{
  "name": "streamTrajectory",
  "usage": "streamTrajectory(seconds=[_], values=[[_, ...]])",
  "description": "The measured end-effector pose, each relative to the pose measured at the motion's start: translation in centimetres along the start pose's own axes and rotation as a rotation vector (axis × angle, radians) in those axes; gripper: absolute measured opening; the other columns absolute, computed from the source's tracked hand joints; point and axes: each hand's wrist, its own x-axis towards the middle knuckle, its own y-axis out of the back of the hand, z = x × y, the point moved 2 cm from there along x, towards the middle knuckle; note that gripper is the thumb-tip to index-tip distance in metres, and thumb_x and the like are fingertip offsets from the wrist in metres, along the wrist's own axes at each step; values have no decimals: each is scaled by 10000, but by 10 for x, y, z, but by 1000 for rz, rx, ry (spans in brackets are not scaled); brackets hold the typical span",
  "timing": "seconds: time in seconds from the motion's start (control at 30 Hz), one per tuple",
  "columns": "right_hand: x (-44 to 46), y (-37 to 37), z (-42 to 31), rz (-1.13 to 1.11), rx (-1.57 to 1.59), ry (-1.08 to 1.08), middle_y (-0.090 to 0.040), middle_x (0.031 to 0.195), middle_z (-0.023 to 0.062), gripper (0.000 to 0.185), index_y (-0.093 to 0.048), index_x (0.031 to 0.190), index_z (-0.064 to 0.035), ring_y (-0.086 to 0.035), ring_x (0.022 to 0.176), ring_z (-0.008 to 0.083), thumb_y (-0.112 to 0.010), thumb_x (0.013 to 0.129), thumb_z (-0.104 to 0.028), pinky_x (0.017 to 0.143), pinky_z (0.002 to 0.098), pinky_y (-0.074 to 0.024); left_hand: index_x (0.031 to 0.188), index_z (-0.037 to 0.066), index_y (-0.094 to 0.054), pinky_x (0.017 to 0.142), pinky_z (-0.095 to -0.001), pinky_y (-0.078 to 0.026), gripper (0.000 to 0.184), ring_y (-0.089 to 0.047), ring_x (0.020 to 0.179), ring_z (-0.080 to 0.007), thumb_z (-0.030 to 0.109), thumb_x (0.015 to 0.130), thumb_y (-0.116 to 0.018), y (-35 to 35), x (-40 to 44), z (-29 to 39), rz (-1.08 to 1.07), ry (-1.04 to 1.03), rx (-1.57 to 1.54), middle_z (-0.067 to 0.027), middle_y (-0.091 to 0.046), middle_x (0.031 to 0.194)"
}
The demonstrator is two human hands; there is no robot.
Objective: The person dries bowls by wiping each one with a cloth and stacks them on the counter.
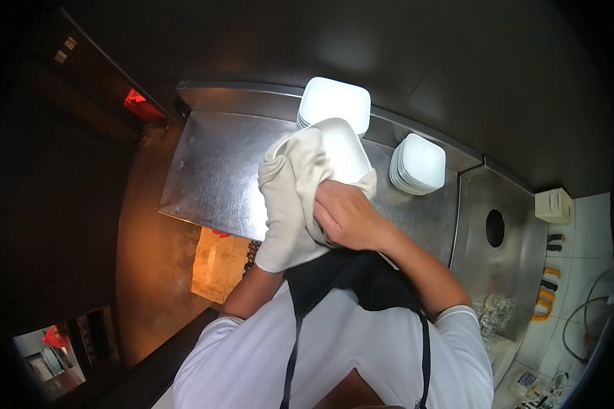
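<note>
A white square plate [345, 151] with rounded corners is held up in front of me, its lower and left parts wrapped in a beige cloth [283, 204]. My left hand [286, 174] is under the cloth at the plate's left side, its fingers hidden. My right hand [348, 213] is closed on a bunch of the cloth at the plate's near edge. Just behind stands a stack of larger white square plates [334, 102]. To the right is a stack of smaller white square dishes [421, 163].
A steel counter [218, 170] runs below the stacks, against a dark wall. On the right is a steel section with a round dark hole [495, 228], and beyond it knives with yellow handles [544, 303]. Glasses [496, 313] stand at lower right. A cardboard-coloured box [218, 266] lies below left.
</note>
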Motion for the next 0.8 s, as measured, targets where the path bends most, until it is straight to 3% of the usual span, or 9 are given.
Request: streamTrajectory(seconds=[0.03, 0.2, 0.27, 0.33, 0.4, 0.53, 0.6, 0.7, 0.8], values=[[-5, 3, 4, -53, -70, -30, -645, 867, 261, 207, -595, 937, 44, -648, 816, 440, -615, 885, -156, 763, 540, -510, 1266, -26, -617, 830, -330, -583, 270, -695, 977, -187, 82, 1050, -495, -4, -2, 0, 127, 57, -325, -130, -705, 1104], [0, 32, 43, -163, -593, -492, -679, 867, 213, 240, -606, 966, 30, -675, 778, 427, -690, 849, -162, 713, 519, -537, 1251, -1, -600, 869, -308, -566, 260, -662, 1010, -179, 179, 1081, -519, 28, -4, -66, 186, -31, 518, -101, -677, 1157], [11, 40, 39, 152, -531, -424, -676, 874, 217, 243, -594, 1013, 17, -675, 794, 433, -688, 842, -128, 719, 519, -539, 1259, 5, -601, 872, -308, -565, 256, -668, 1034, -192, 159, 1068, -527, 33, -8, -85, 149, -82, 889, -112, -678, 1165], [18, 29, 27, 321, -414, -291, -674, 876, 221, 257, -580, 1043, 4, -675, 796, 437, -685, 834, -103, 724, 518, -539, 1280, 1, -595, 885, -303, -563, 263, -673, 1047, -195, 121, 1058, -520, 27, -8, -80, 125, -104, 787, -113, -679, 1170], [13, 2, 12, 349, -249, -100, -674, 873, 224, 272, -564, 1058, -7, -673, 785, 440, -682, 826, -87, 728, 519, -539, 1314, -11, -582, 907, -294, -561, 289, -677, 1048, -187, 64, 1048, -499, 8, 1, -63, 107, -96, 212, -105, -680, 1172], [-12, 1, 14, 45, -356, -91, -682, 777, 179, 231, -555, 1020, -24, -687, 686, 389, -672, 854, -132, 609, 483, -545, 1235, 1, -651, 817, -286, -561, 244, -676, 932, -165, 45, 1049, -500, 0, 2, -27, 193, -76, -148, -95, -694, 1030], [-21, 13, 26, 7, -522, -170, -678, 752, 174, 222, -555, 1018, -25, -686, 676, 388, -669, 859, -131, 591, 481, -540, 1219, 2, -666, 811, -299, -562, 252, -667, 956, -153, 27, 1032, -499, 23, 1, -41, 217, -150, 521, -94, -699, 1067], [0, 38, 31, 260, -612, -351, -680, 783, 208, 276, -556, 1054, -16, -676, 695, 431, -696, 831, -101, 648, 527, -534, 1255, -7, -637, 842, -292, -559, 257, -669, 999, -155, 53, 1043, -507, 11, -18, -22, 172, -195, 728, -95, -690, 1106], [14, 15, 18, 312, -373, -274, -677, 787, 227, 326, -554, 1105, 7, -675, 705, 446, -696, 832, -101, 662, 528, -540, 1354, -34, -554, 900, -283, -554, 319, -672, 1064, -176, 114, 1076, -501, -8, -29, -10, 117, -515, 821, -99, -675, 1166]])
